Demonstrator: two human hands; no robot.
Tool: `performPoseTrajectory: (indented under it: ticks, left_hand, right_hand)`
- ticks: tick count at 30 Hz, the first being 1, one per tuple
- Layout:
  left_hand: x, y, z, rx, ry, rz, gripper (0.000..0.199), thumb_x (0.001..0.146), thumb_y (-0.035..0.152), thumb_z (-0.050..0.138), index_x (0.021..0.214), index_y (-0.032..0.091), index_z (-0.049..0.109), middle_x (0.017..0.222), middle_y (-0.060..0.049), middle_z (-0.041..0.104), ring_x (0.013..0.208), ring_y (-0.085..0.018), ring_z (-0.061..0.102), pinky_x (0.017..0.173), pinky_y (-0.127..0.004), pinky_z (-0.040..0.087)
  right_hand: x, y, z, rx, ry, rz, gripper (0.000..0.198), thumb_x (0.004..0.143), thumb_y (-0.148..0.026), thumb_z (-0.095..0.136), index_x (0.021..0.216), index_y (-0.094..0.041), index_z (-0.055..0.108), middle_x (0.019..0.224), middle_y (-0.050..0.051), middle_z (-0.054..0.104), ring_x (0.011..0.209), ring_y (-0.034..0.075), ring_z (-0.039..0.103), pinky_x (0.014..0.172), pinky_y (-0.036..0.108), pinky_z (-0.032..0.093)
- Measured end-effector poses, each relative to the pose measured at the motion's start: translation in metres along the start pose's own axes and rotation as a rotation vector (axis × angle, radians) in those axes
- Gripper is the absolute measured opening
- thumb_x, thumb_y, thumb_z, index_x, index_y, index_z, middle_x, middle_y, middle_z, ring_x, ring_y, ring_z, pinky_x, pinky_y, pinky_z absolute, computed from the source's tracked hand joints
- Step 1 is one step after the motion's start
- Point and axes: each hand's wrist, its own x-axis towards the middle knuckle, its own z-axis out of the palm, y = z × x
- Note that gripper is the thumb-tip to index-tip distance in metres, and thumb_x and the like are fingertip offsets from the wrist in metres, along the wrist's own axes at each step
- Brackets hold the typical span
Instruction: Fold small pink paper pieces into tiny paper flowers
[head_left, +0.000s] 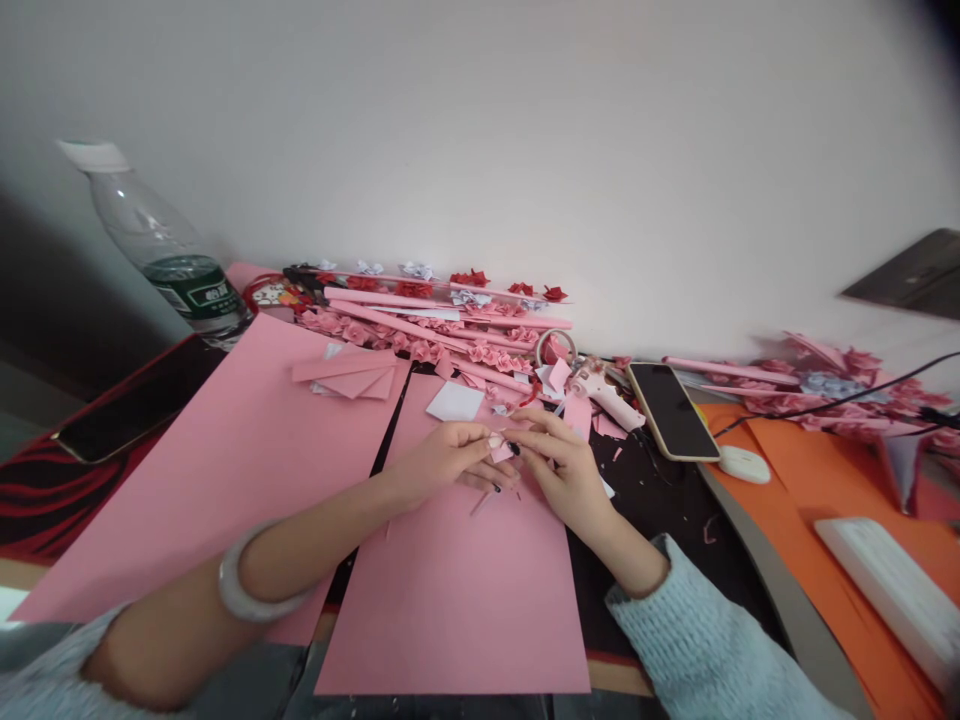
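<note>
Both of my hands meet above a large pink paper sheet (465, 610). Between their fingertips is a small piece of folded pink paper (500, 452), partly hidden by the fingers. My left hand (446, 462) pinches it from the left with thumb and index finger. From the right, my right hand (562, 465) grips it with thumb and fingers. A thin pink strip (480, 503) lies on the sheet just below the hands. Beyond them rests a white paper square (454, 401).
Pink rolled sticks and paper flowers (450, 340) line the wall. On the left stand a water bottle (187, 270) and folded pink papers (352, 373). A glue gun (607, 395), a phone (673, 410), a white mouse (744, 464) and orange sheets (795, 480) lie right.
</note>
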Motion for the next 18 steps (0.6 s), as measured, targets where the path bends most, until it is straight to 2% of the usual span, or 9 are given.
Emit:
performPoseTrajectory:
  ticks: [4, 9, 18]
  left_hand:
    - [-0.0004, -0.0001, -0.0004, -0.055, 0.004, -0.021, 0.029, 0.083, 0.04, 0.053, 0.091, 0.013, 0.062, 0.084, -0.009, 0.071, 0.078, -0.017, 0.068, 0.072, -0.028, 0.05]
    - [0.0004, 0.0003, -0.0021, -0.142, 0.002, -0.036, 0.029, 0.08, 0.037, 0.059, 0.098, 0.014, 0.063, 0.088, -0.008, 0.07, 0.08, -0.014, 0.066, 0.076, -0.027, 0.049]
    - [-0.0007, 0.0014, -0.0026, -0.121, -0.015, -0.035, 0.024, 0.078, 0.031, 0.062, 0.092, 0.012, 0.065, 0.091, -0.008, 0.07, 0.087, -0.014, 0.065, 0.081, -0.026, 0.047]
  right_hand:
    - [-0.0007, -0.0006, -0.0009, -0.02, 0.01, -0.024, 0.034, 0.083, -0.006, 0.046, 0.102, -0.025, 0.067, 0.113, 0.008, 0.057, 0.094, 0.018, 0.058, 0.076, 0.033, 0.05]
    - [-0.0013, -0.0023, -0.0015, -0.051, 0.026, -0.045, 0.035, 0.084, -0.006, 0.045, 0.103, -0.026, 0.067, 0.112, 0.008, 0.058, 0.099, 0.019, 0.057, 0.084, 0.037, 0.048]
    - [-0.0016, -0.0025, -0.0011, -0.067, 0.029, -0.088, 0.032, 0.083, -0.004, 0.047, 0.102, -0.022, 0.066, 0.109, 0.01, 0.059, 0.103, 0.019, 0.055, 0.085, 0.035, 0.048]
